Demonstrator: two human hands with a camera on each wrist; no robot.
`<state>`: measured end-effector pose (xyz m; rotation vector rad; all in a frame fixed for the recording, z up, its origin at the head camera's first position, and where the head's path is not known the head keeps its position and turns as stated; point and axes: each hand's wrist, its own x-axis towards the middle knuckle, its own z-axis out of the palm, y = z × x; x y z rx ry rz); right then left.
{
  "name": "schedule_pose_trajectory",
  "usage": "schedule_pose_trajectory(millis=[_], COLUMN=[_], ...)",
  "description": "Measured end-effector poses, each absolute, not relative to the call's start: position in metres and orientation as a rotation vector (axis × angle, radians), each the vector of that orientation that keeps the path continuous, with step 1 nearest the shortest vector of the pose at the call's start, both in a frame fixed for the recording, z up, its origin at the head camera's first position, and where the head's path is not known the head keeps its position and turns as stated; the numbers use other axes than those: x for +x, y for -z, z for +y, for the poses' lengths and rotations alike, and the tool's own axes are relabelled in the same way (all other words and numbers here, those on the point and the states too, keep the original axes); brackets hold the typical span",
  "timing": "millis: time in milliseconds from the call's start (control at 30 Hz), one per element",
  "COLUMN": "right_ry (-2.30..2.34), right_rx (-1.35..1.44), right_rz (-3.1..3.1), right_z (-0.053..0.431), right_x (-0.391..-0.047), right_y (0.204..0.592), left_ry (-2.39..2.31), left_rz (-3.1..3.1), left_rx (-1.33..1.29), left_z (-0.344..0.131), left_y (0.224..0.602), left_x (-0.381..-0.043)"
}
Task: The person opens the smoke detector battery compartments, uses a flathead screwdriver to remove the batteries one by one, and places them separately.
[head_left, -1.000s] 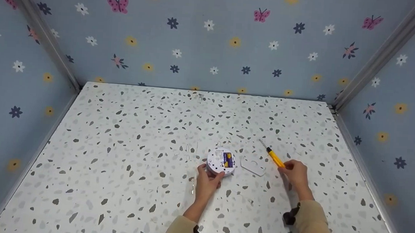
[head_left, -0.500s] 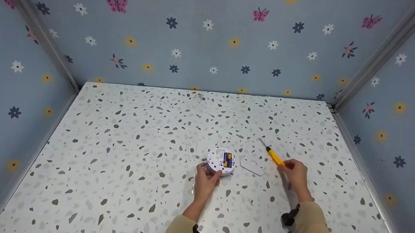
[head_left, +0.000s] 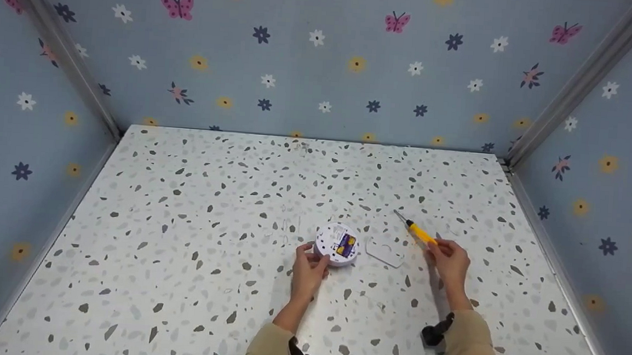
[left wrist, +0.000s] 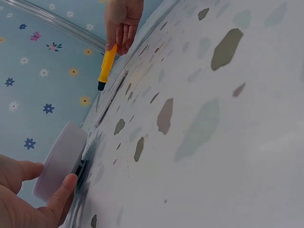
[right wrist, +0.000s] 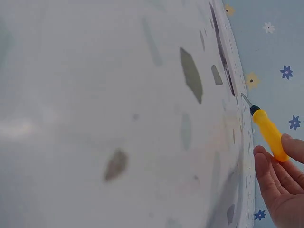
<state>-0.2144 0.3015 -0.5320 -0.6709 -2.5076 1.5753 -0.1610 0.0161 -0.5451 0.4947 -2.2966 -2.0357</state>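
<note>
In the head view, a round white plastic device point(head_left: 327, 237) shows a flat face with small holes and a purple-and-yellow label. My left hand point(head_left: 309, 270) grips its near left rim between thumb and fingers. The left wrist view shows the device point(left wrist: 61, 156) edge-on and tilted, with a small dark part under it by the fingers. To the right, my right hand point(head_left: 450, 262) pinches the end of a yellow-handled screwdriver point(head_left: 422, 233). Its metal shaft points away and leftward, over the table. The right wrist view shows thumb and fingertips on the yellow handle point(right wrist: 270, 133).
A flat pale, clear-looking plate point(head_left: 385, 254) lies between the device and the screwdriver. Several small transparent bits point(head_left: 285, 225) lie left of the device. Blue patterned walls point(head_left: 323, 62) enclose the back and sides of the speckled table point(head_left: 180, 246).
My left hand has turned the white device slightly, so its label slants now, and has shifted a little left. My right hand and the screwdriver have moved only slightly.
</note>
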Motion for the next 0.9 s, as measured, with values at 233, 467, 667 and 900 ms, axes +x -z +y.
schedule_pose_trajectory(millis=[233, 467, 667, 900], right_ry=[-1.669, -1.735, -1.872, -1.934], right_rx=[-0.671, -0.650, -0.677, -0.631], right_rz=[-2.237, -2.039, -1.913, -1.906], right_z=[0.303, 0.316, 0.316, 0.313], right_x=[-0.222, -0.238, -0.240, -0.232], right_y=[0.551, 0.585, 0.589, 0.585], left_ry=[2.009, 2.034, 2.016, 1.995], left_rz=[-2.332, -2.338, -2.350, -2.354], left_rx=[0.442, 0.442, 0.435, 0.373], left_z=[0.011, 0.007, 0.004, 0.000], left_y=[0.543, 0.541, 0.540, 0.542], left_x=[-0.167, -0.173, -0.179, -0.185])
